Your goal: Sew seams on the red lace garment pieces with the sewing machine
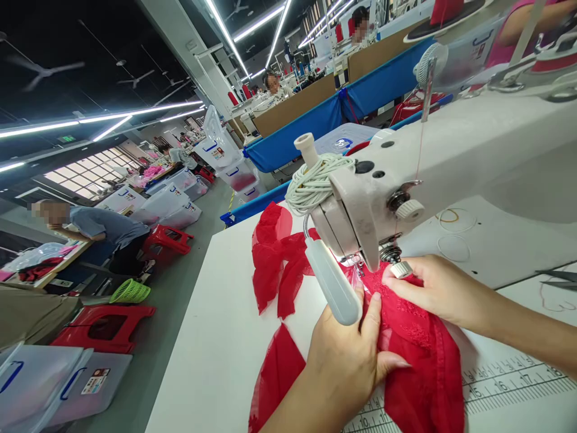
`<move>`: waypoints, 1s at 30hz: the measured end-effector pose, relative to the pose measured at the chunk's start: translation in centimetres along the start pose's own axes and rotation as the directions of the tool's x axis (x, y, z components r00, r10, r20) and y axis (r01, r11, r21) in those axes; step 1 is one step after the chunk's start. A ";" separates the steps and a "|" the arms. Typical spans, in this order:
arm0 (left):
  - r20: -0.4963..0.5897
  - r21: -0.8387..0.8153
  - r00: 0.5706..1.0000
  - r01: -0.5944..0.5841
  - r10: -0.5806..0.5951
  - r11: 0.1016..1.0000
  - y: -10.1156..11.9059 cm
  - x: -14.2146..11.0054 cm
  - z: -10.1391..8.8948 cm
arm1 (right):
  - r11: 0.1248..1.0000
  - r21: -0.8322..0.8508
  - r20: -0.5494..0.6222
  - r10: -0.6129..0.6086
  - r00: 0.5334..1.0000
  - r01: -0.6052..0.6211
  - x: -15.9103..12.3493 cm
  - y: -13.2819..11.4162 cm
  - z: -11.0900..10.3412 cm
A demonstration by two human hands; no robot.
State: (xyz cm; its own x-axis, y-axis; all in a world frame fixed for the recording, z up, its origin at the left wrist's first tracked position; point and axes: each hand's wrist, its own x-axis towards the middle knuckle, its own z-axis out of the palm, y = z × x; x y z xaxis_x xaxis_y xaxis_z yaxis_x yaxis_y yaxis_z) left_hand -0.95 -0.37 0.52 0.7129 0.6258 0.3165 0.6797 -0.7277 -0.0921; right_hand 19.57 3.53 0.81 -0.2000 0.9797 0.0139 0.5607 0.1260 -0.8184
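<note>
A white sewing machine [455, 162] stands over a piece of red lace and mesh fabric [419, 355]. One edge of the fabric lies under the presser foot [359, 269]. My left hand [345, 349] rests on the fabric just in front of the foot, fingers stretched out and thumb apart. To the right of the needle, my right hand [433, 291] grips the fabric with its thumb on top; the machine's knob partly covers its fingertips. A grey lamp [333, 282] hangs beside the needle, over part of my left fingers.
Red mesh pieces [270, 264] lie on the white table [202, 337], another red piece [277, 373] nearer me. Scissors [559, 279] lie at the right edge. A printed ruler [509, 382] runs along the front. Plastic boxes [101, 385] and red stools [108, 328] stand left; people sit at other tables.
</note>
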 end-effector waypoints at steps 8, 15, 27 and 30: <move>-0.035 0.053 0.999 -0.011 0.013 0.999 0.0 0.2 0.0 | 0.991 -0.120 -0.015 0.066 0.998 -0.068 -0.2 -0.8 -0.1; -0.037 0.059 0.999 -0.016 0.018 0.998 0.0 0.2 0.1 | 0.993 -0.106 -0.025 0.040 0.999 -0.042 0.0 -0.4 0.0; -0.019 0.037 1.000 0.022 -0.022 0.999 0.1 0.1 0.2 | 0.992 -0.126 -0.051 0.014 0.999 -0.020 0.3 0.2 0.1; -0.006 0.032 0.999 0.034 -0.034 0.999 0.1 0.0 0.4 | 0.989 -0.146 -0.060 0.023 0.998 -0.031 0.4 0.6 0.2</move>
State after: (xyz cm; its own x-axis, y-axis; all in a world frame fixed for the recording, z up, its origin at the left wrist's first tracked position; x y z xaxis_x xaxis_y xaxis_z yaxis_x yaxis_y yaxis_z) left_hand -0.83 -0.29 0.16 0.6885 0.6484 0.3250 0.7087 -0.6966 -0.1117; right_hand 19.61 3.96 0.21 -0.1388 0.9899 0.0296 0.6781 0.1167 -0.7256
